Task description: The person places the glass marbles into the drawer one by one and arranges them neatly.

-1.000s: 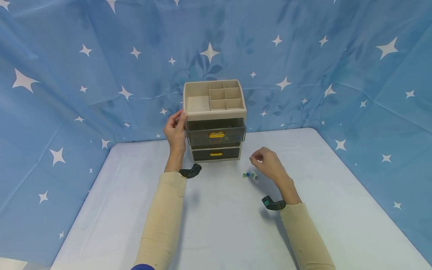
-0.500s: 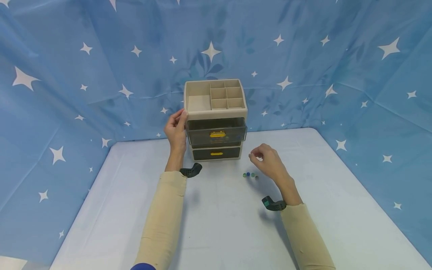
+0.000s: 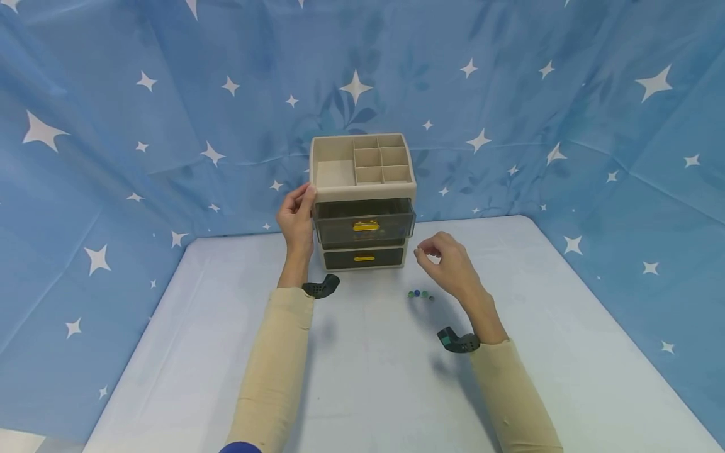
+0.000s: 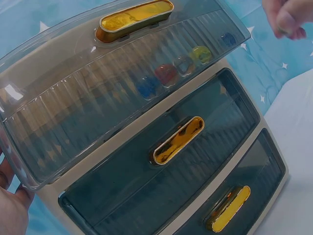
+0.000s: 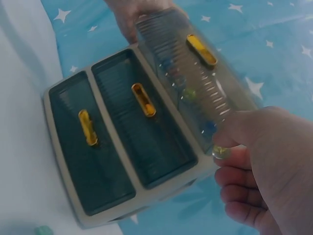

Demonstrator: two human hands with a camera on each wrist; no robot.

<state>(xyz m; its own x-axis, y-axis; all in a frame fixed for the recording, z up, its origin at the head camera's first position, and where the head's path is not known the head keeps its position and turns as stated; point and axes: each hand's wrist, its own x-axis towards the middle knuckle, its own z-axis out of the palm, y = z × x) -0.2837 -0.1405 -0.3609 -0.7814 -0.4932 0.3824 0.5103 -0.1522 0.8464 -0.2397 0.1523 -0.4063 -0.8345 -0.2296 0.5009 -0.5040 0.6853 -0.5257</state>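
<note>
A cream drawer organizer (image 3: 362, 192) stands at the back of the table, its smoky top drawer (image 3: 365, 228) pulled out. Several coloured marbles (image 4: 166, 73) show through that drawer's front in the left wrist view. The left hand (image 3: 296, 220) holds the organizer's upper left side, thumb at the front corner. Between thumb and forefinger of the right hand (image 3: 447, 264) is a clear yellow-green marble (image 5: 221, 152), which overlaps the end of the pulled-out drawer in the right wrist view. Both lower drawers (image 4: 176, 142) are closed.
Several marbles (image 3: 417, 294), green, blue and dark, lie on the white table (image 3: 362, 377) below the right hand. The organizer's top has open compartments (image 3: 382, 163). A blue star-patterned curtain (image 3: 226, 126) hangs behind and at both sides.
The right hand has risen a little and shifted left, closer to the pulled-out drawer. The left hand keeps its place at the organizer's side.
</note>
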